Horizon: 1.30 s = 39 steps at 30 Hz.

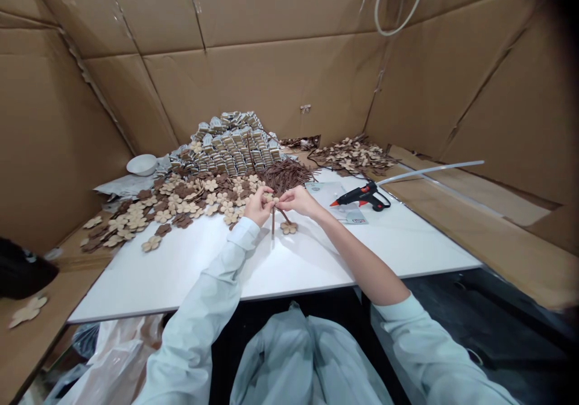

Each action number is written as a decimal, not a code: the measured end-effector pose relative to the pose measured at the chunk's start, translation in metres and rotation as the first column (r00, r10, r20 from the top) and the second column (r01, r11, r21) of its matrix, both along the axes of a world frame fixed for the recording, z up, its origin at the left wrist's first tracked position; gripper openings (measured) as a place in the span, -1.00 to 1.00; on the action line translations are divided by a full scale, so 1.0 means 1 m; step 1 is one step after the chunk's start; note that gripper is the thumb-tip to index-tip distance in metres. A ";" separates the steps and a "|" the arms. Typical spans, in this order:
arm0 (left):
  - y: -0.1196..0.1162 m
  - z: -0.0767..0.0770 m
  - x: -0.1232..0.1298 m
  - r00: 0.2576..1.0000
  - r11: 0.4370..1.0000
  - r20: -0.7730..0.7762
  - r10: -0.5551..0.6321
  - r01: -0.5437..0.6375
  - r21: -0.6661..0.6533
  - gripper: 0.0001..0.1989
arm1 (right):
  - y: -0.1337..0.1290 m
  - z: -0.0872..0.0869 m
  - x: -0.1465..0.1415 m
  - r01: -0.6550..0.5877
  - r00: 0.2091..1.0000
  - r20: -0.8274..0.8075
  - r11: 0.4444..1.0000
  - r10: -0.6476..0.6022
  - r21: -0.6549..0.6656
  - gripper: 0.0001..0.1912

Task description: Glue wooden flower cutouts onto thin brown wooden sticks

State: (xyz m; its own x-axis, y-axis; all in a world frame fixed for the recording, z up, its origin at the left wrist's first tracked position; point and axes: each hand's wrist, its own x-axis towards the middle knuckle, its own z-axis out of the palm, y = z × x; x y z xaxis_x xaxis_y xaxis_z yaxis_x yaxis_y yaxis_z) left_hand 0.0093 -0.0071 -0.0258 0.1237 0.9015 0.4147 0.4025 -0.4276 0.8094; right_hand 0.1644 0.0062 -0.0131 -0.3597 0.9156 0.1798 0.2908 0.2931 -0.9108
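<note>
left hand (259, 207) and right hand (298, 201) together, clamped on pale wooden flower cutout (270, 198) | brown stems (273, 221) hang just below, apparently kept raised by that pinch | second flower (288, 227) on white bench (158, 278) under right hand | hot glue gun (362, 195) right of hands, within reach

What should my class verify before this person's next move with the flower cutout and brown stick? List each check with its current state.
1. Flower cutout pinched between left hand and right hand: ok.
2. Brown stick upright below the cutout: ok.
3. Spare brown sticks within reach: ok.
4. Hot-glue gun lying on the white table beside the right hand: ok.
5. Glue gun heated: cannot tell.
</note>
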 end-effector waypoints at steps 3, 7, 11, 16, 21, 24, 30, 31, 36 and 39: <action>0.000 0.001 0.002 0.982 0.992 0.180 -0.055 0.074 -0.099 -0.63 | 0.000 0.003 0.000 0.030 0.997 -0.063 0.998 -0.033 -0.050 -0.78; -0.002 0.009 0.005 0.904 0.937 0.418 -0.092 0.220 -0.271 -0.58 | -0.002 0.010 0.004 0.068 0.985 -0.149 0.990 -0.086 -0.122 -0.80; -0.004 0.016 0.006 0.826 0.875 0.563 -0.019 0.286 -0.390 -0.55 | -0.005 0.016 0.005 0.091 0.976 -0.179 0.982 -0.121 -0.166 -0.84; -0.003 0.009 0.010 0.822 0.900 0.569 0.023 0.230 -0.369 -0.51 | -0.008 0.017 0.005 0.075 0.969 -0.217 0.978 -0.118 -0.196 -0.86; 0.000 0.001 0.011 0.827 0.928 0.562 -0.005 0.213 -0.306 -0.59 | -0.008 0.017 0.005 0.063 0.977 -0.189 0.983 -0.096 -0.174 -0.82; 0.000 0.000 0.009 0.851 0.949 0.525 -0.027 0.187 -0.253 -0.57 | -0.010 0.017 0.006 0.036 0.987 -0.148 0.986 -0.061 -0.163 -0.78; 0.000 0.001 0.009 0.855 0.963 0.518 -0.020 0.156 -0.222 -0.55 | -0.011 0.017 0.005 0.014 0.984 -0.168 0.977 -0.051 -0.214 -0.78; 0.000 0.002 0.009 0.850 0.955 0.527 -0.020 0.173 -0.242 -0.57 | -0.010 0.018 0.005 0.021 0.982 -0.179 0.975 -0.062 -0.222 -0.79; -0.003 0.008 0.011 0.801 0.848 0.598 0.021 0.303 -0.434 -0.60 | -0.010 0.018 0.006 0.064 0.975 -0.191 0.965 -0.115 -0.255 -0.83; -0.005 0.008 0.012 0.780 0.856 0.625 0.026 0.306 -0.417 -0.66 | -0.013 0.020 0.009 0.041 0.979 -0.182 0.960 -0.094 -0.277 -0.77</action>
State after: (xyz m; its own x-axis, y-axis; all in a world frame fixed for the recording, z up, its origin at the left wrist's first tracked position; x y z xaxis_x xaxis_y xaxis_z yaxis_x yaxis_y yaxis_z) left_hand 0.0215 -0.0119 -0.0180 0.1464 0.9889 -0.0254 -0.2589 0.0631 0.9638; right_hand 0.1731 -0.0064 0.0070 -0.2784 0.9603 -0.0180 0.1134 0.0142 -0.9934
